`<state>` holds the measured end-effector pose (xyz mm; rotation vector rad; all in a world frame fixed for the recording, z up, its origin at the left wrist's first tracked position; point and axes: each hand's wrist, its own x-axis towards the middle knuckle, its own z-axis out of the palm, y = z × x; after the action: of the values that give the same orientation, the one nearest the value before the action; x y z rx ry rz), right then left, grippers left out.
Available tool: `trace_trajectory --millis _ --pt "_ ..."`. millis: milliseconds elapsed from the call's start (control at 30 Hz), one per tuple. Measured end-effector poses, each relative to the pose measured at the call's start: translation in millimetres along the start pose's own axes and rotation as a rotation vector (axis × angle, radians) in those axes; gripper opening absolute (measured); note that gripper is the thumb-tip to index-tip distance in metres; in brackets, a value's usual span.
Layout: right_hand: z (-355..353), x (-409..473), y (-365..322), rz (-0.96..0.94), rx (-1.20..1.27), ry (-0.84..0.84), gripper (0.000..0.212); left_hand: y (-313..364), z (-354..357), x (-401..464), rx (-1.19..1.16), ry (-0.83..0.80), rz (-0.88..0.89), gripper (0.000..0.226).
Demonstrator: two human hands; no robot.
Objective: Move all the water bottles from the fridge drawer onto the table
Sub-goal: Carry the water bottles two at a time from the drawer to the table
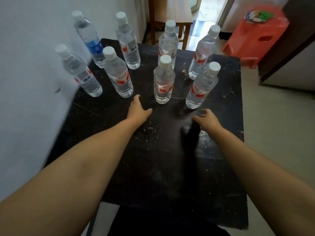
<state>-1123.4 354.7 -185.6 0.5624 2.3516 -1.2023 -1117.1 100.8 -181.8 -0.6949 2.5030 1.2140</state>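
my forearms lie nearest, reaching out over the black table [153, 167]. neither hand holds anything.

left hand [139, 109]: fingers loose and extended, held above the table just short of the front row. right hand [205, 117]: fingers loosely curled, empty, just short of the front right bottle; it is blurred, so finer detail cannot be read.

eight bottles stand upright on the table, caps on. left to right:
- left-edge bottle [80, 72], close to the wall [34, 57] and the table edge.
- blue-label bottle [89, 39], back left.
- front left bottle [118, 74].
- back bottle [127, 41].
- centre bottle [163, 80], nearest my left hand.
- rear centre bottle [167, 42], directly behind it.
- far right bottle [203, 51].
- front right bottle [202, 86].

the fridge drawer is not in view, so i cannot tell whether any bottles are left in it. judgement: a placing step looks complete.

hazards:
- a careless sweep of either hand could clip the front row; the bottles are tall and narrow and would probably topple into their neighbours.
- the left-edge bottle has little margin; a knock from the right could send it off the edge.
- free space lies only at the front; crowding more in between risks a chain tip.
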Motion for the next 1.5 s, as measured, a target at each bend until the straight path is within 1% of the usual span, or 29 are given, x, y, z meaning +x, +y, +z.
trace_trajectory --millis 67,133,200,267,400,467,600,667,733,767,867,900,967,1000,1067,1100,1133,1167,1267,1300,1333,1367,1400,1467,1500 --pt "7 -10 0 -0.052 -0.016 -0.046 0.041 -15 -7 -14 0.023 0.025 -0.029 0.067" --pt "20 -23 -5 -0.111 -0.045 -0.116 0.032 -30 -14 -30 0.032 0.033 -0.041 0.054" --pt "37 -34 -14 -0.19 -0.134 -0.178 0.028 -43 -23 -48 0.05 0.05 -0.046 0.044" --pt "59 -46 -27 -0.288 -0.245 -0.255 0.024 -61 -33 -68 0.079 0.107 -0.089 0.036" --pt "102 -75 -48 -0.502 -0.501 -0.36 0.021 -101 -53 -110 0.159 0.268 -0.284 0.027" --pt "130 -97 -55 -0.598 -0.65 -0.444 0.021 -131 -68 -141 0.15 0.3 -0.362 0.022" --pt "180 -148 -63 -0.748 -0.945 -0.607 0.015 -186 -93 -210 0.101 0.301 -0.441 0.006" --pt "197 -169 -64 -0.799 -1.031 -0.643 0.015 -204 -98 -239 0.052 0.307 -0.468 0.008" --pt "218 -202 -58 -0.858 -1.091 -0.689 0.01 -230 -101 -282 0.015 0.341 -0.505 0.015" --pt "228 -219 -53 -0.887 -1.11 -0.71 0.009 -244 -101 -303 -0.001 0.358 -0.522 0.014" --pt "257 -276 -30 -0.971 -1.207 -0.801 0.02 -285 -94 -371 -0.051 0.398 -0.596 0.012" --pt "267 -297 -20 -1.014 -1.243 -0.815 0.023 -297 -90 -393 -0.066 0.413 -0.624 0.012" --pt "286 -335 1 -1.111 -1.336 -0.841 0.027 -321 -83 -437 -0.096 0.433 -0.671 0.002" --pt "295 -354 11 -1.148 -1.388 -0.86 0.029 -331 -79 -459 -0.113 0.447 -0.692 0.004" --pt "312 -389 29 -1.251 -1.496 -0.892 0.029 -350 -70 -499 -0.159 0.489 -0.742 0.007" --pt "321 -408 39 -1.283 -1.542 -0.919 0.024 -358 -64 -521 -0.195 0.518 -0.773 0.006" --pt "329 -425 48 -1.332 -1.595 -0.932 0.017 -365 -58 -540 -0.219 0.542 -0.796 0.005" --pt "338 -444 58 -1.373 -1.629 -0.958 0.016 -372 -50 -562 -0.251 0.571 -0.83 0.005" --pt "362 -496 88 -1.494 -1.717 -1.013 0.032 -390 -24 -616 -0.35 0.652 -0.942 0.005" --pt "371 -520 104 -1.565 -1.76 -1.049 0.034 -394 -9 -641 -0.427 0.705 -1.001 0.008" --pt "374 -525 107 -1.582 -1.793 -1.043 0.031 -394 -6 -645 -0.443 0.706 -0.997 0.014" --pt "377 -539 116 -1.613 -1.836 -1.063 0.024 -395 4 -658 -0.493 0.734 -1.034 0.02" --pt "383 -558 130 -1.683 -1.876 -1.085 0.019 -397 17 -676 -0.538 0.764 -1.082 0.025" --pt "388 -583 148 -1.784 -1.921 -1.131 0.017 -395 36 -700 -0.591 0.81 -1.165 0.027" --pt "390 -598 159 -1.845 -1.925 -1.178 0.022 -392 47 -714 -0.643 0.846 -1.22 0.027"
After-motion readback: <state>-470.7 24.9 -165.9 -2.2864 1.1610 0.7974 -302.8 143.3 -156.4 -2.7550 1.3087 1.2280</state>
